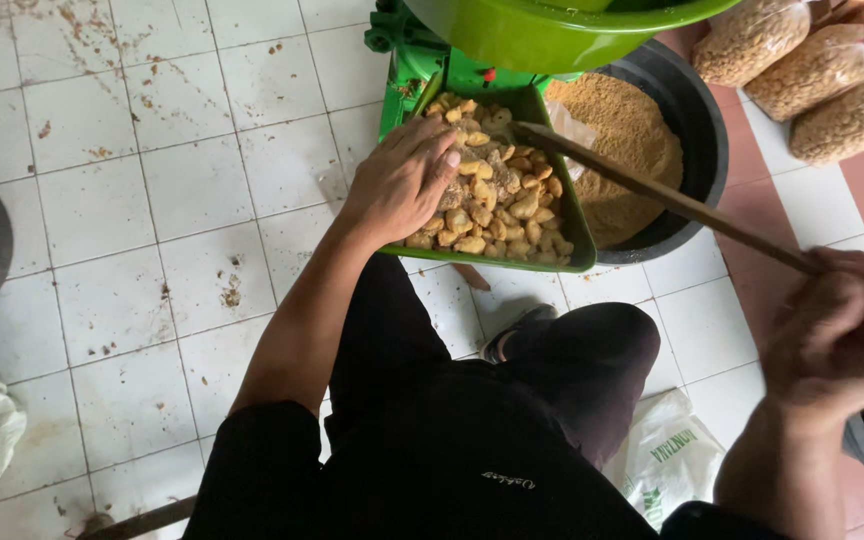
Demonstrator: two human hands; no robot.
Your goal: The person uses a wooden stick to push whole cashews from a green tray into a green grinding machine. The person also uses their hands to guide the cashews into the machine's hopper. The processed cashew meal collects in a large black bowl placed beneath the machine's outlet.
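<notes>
A green feed tray on a green machine holds several yellow-brown chunks. My left hand lies palm down on the chunks at the tray's left side, fingers spread over them. My right hand is closed around the near end of a long wooden stick. The stick slants up to the left, and its far tip rests among the chunks near the tray's top.
A black tub of tan ground meal stands right of the tray. Clear bags of grain lie at the top right. A white printed sack lies by my knee. The white tiled floor is crumb-strewn.
</notes>
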